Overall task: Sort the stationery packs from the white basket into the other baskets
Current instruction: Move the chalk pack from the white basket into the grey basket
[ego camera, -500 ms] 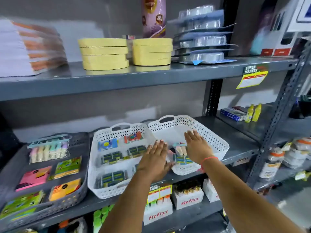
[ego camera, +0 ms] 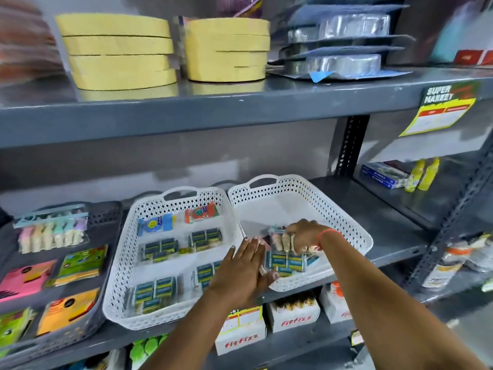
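Reaching into the right-hand white basket (ego camera: 344, 209), the right hand (ego camera: 304, 236) has its fingers curled down over a clear pack of pastel erasers (ego camera: 280, 243), pinching its top edge. Under that pack lies a pack of blue-and-green boxes (ego camera: 289, 263) on the basket floor. The left hand (ego camera: 240, 273) lies flat and spread over the rims where the two white baskets meet, its thumb against the near rim of the right one; it grasps nothing.

The left-hand white basket (ego camera: 120, 263) holds several more blue-and-green box packs (ego camera: 160, 249), a blue sharpener pack (ego camera: 156, 222) and a red pack (ego camera: 201, 212) near its far wall. Just left of it, a dark grey basket (ego camera: 106, 217) carries a pastel highlighter set (ego camera: 50, 233) and sticky-note pads in pink (ego camera: 24, 279), green (ego camera: 82, 263) and orange (ego camera: 68, 308).

All three baskets stand on a grey metal shelf (ego camera: 373, 222). On the shelf above stand two stacks of yellow tape rolls (ego camera: 117, 52) and silver tape packs (ego camera: 346, 62); a yellow "Super Market" tag (ego camera: 442, 110) hangs from its edge. Below, white "fitfizz" cartons (ego camera: 293, 319) sit in a row.
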